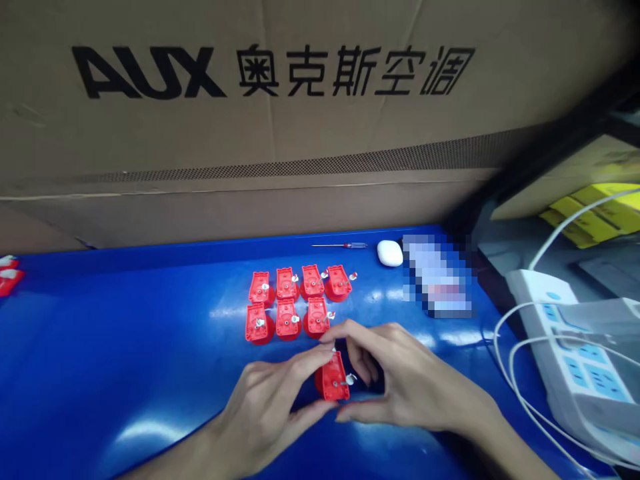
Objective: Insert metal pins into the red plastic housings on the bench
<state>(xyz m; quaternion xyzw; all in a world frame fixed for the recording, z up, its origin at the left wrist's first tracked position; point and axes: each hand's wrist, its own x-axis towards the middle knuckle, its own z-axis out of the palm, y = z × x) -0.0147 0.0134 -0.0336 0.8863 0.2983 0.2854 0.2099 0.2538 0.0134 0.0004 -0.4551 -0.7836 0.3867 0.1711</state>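
A red plastic part [334, 379] is pinched between the fingertips of the left hand [265, 413] and right hand [400, 380], partly hidden by them, over the blue desk [150, 347], just below seven like parts [295, 307]; a pixelated object [435, 277] beyond is unreadable.

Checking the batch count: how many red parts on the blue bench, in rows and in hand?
Red plastic parts in rows on the blue bench: 7
Held red plastic part, between left hand and right hand: 1
Total: 8
Red pieces at the far left edge, cut off by the view: not counted
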